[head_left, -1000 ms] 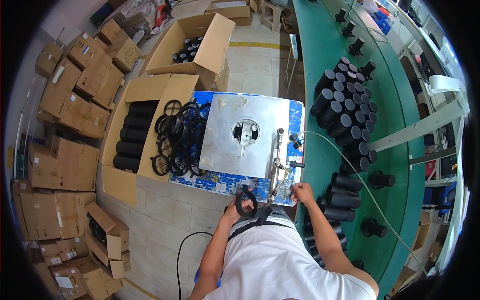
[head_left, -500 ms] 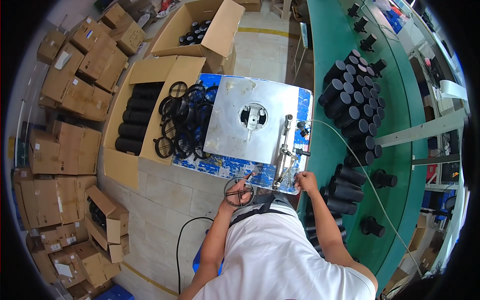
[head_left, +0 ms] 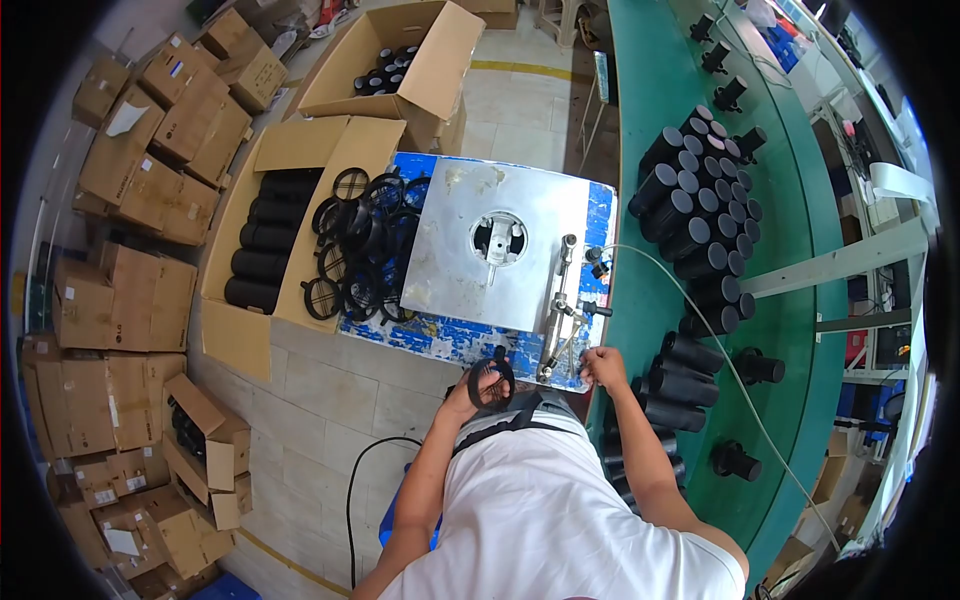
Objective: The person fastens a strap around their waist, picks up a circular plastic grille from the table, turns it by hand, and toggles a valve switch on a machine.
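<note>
My left hand is closed round a black plastic ring with thin cross bars and a small tab, held just off the front edge of the blue work table. Its ring is turned nearly edge-on to me. My right hand has curled fingers at the table's front right corner; whatever they pinch, if anything, is hidden. Close by it stands a metal clamp fixture with levers. A metal plate covers much of the table, with a metal fitting in its round opening.
Left of the plate lies a heap of black rings. An open carton holds black cylinders. More black cylinders stand on the green bench at right. A thin hose crosses the bench. Cartons are stacked far left.
My left hand has turned the ring from facing me to nearly edge-on, its tab now pointing up. My right hand stays by the table corner. The view has shifted slightly.
</note>
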A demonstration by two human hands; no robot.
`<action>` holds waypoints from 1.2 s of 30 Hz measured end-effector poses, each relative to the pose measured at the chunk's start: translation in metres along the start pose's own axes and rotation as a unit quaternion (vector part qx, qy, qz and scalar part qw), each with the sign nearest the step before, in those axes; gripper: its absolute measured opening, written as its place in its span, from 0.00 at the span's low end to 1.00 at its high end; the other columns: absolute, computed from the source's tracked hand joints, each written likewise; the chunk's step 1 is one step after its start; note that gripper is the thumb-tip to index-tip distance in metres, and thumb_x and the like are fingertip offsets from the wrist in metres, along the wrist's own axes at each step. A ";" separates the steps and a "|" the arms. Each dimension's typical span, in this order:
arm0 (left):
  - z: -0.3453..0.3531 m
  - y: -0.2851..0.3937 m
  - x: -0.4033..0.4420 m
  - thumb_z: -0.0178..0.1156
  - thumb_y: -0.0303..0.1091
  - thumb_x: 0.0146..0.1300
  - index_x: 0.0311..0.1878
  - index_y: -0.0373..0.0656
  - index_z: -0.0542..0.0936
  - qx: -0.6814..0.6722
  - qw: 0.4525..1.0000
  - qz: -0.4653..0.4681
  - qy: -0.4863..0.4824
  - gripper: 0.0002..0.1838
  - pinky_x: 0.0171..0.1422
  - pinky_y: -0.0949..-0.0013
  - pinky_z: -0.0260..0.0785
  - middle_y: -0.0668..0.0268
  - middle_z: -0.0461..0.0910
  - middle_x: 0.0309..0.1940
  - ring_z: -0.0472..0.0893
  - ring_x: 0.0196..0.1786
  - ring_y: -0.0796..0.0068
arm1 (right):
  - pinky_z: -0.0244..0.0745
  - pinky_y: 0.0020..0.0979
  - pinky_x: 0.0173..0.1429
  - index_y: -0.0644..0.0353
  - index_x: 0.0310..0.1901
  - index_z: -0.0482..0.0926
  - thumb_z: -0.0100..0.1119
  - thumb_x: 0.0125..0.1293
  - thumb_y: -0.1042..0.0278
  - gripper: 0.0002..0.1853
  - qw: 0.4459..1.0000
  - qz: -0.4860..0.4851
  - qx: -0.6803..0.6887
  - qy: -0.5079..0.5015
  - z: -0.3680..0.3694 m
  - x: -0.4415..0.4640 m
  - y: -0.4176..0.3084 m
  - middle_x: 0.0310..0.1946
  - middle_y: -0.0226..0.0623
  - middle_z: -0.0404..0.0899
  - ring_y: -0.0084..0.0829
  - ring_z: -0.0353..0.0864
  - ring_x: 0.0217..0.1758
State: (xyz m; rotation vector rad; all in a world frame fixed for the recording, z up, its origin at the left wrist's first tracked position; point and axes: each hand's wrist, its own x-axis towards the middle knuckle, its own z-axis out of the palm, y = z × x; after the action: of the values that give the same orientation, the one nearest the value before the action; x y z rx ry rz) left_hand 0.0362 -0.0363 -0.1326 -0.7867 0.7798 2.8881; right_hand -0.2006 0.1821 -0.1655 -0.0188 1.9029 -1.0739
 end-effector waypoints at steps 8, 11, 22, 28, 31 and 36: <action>-0.018 -0.008 0.008 0.59 0.24 0.61 0.64 0.44 0.63 -0.006 0.994 0.077 0.080 0.28 0.53 0.60 0.75 0.53 0.80 0.48 0.81 0.50 0.61 | 0.61 0.22 0.15 0.62 0.32 0.81 0.51 0.66 0.64 0.12 1.000 0.001 -0.002 0.001 0.000 0.001 -0.001 0.18 0.35 0.81 0.21 0.75 0.13; -0.023 -0.010 0.009 0.59 0.23 0.60 0.65 0.49 0.63 -0.015 0.994 0.088 0.067 0.30 0.52 0.59 0.74 0.51 0.77 0.53 0.79 0.55 0.57 | 0.61 0.22 0.15 0.62 0.32 0.81 0.51 0.65 0.64 0.12 1.000 0.000 -0.004 0.001 0.000 0.001 -0.001 0.18 0.35 0.81 0.21 0.75 0.13; -0.015 -0.002 0.005 0.48 0.30 0.55 0.63 0.47 0.65 -0.107 0.987 0.089 0.073 0.28 0.63 0.50 0.69 0.47 0.75 0.57 0.75 0.61 0.50 | 0.61 0.22 0.15 0.62 0.32 0.81 0.52 0.65 0.65 0.12 1.000 -0.004 -0.002 0.001 0.000 0.003 0.003 0.17 0.35 0.81 0.21 0.75 0.13; -0.014 -0.002 0.004 0.48 0.39 0.59 0.57 0.49 0.70 -0.139 0.983 0.105 0.062 0.21 0.65 0.44 0.65 0.49 0.75 0.58 0.73 0.62 0.51 | 0.61 0.22 0.15 0.62 0.32 0.81 0.52 0.65 0.64 0.12 1.000 -0.007 -0.006 0.001 0.000 0.002 0.003 0.18 0.35 0.81 0.21 0.75 0.13; -0.015 -0.002 0.004 0.50 0.43 0.61 0.52 0.49 0.71 -0.152 0.980 0.108 0.064 0.18 0.65 0.44 0.65 0.49 0.74 0.58 0.73 0.62 0.51 | 0.61 0.22 0.15 0.62 0.32 0.81 0.52 0.66 0.64 0.12 1.000 -0.004 -0.006 0.002 0.000 0.002 0.002 0.18 0.35 0.81 0.21 0.75 0.13; -0.015 -0.002 0.002 0.51 0.44 0.65 0.46 0.50 0.73 -0.176 0.976 0.103 0.071 0.12 0.64 0.45 0.66 0.52 0.76 0.56 0.74 0.61 0.53 | 0.61 0.22 0.15 0.62 0.32 0.81 0.51 0.66 0.64 0.12 1.000 0.000 -0.001 -0.001 0.000 0.002 0.001 0.18 0.35 0.81 0.21 0.75 0.13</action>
State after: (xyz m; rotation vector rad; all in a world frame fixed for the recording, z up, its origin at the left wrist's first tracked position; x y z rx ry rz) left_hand 0.0418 -0.0425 -0.1456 -1.0080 0.3776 3.2383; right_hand -0.2013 0.1826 -0.1675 -0.0211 1.9035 -1.0713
